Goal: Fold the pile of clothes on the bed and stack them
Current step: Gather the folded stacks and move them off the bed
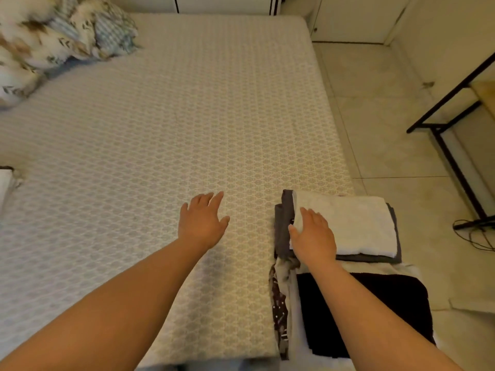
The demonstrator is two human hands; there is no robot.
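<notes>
Two stacks of folded clothes sit at the bed's right edge. On top of the farther stack lies a folded white towel (pixel 353 223), over a folded dark grey garment (pixel 282 226). The nearer stack has a folded black garment (pixel 375 311) on top of white and patterned pieces. My right hand (pixel 312 234) rests flat on the left end of the white towel, fingers spread. My left hand (pixel 203 220) hovers open over the bare patterned mattress (pixel 160 129), holding nothing.
A crumpled floral and striped quilt (pixel 53 41) lies at the bed's far left corner. A white item (pixel 5 183) peeks in at the left edge. Right of the bed are tiled floor (pixel 388 143), a black metal frame (pixel 450 145) and cables.
</notes>
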